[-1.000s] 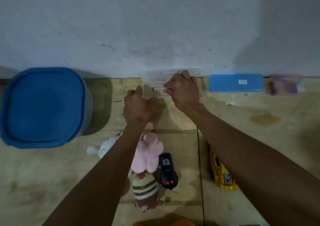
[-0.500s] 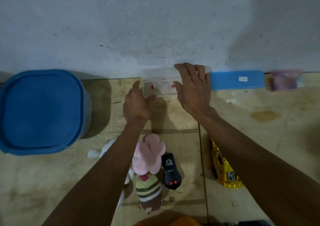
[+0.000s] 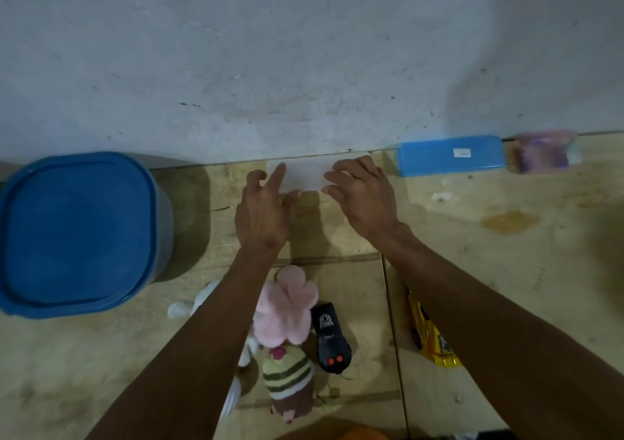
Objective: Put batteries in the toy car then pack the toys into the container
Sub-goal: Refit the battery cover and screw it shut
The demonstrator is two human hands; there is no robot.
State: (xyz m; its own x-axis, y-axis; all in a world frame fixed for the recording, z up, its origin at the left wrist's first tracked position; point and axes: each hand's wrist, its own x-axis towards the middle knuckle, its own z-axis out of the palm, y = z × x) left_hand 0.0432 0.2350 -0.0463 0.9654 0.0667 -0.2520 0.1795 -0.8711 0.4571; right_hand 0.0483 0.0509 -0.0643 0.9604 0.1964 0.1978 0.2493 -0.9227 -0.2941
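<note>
A small pale plastic box [image 3: 304,176] lies on the wooden floor against the wall, its lid down. My left hand [image 3: 263,213] grips its left end with index finger on top and thumb at the near edge. My right hand [image 3: 364,196] grips its right end the same way. No battery shows. A yellow toy car [image 3: 432,338] lies under my right forearm. Between my arms lie a black toy piece with two red dots [image 3: 331,338], a pink plush [image 3: 287,308], a striped plush [image 3: 287,382] and a white plush [image 3: 189,308]. A big container with a blue lid [image 3: 74,233] stands at the left.
A grey wall [image 3: 304,51] closes off the far side. A flat blue case [image 3: 449,156] and a pink packet [image 3: 543,151] lie along the wall at the right. Stains mark the floor [image 3: 510,222] at the right.
The box was open with a red-tipped battery in it. My right hand moved over the lid; the box is now covered and both hands hold its ends.
</note>
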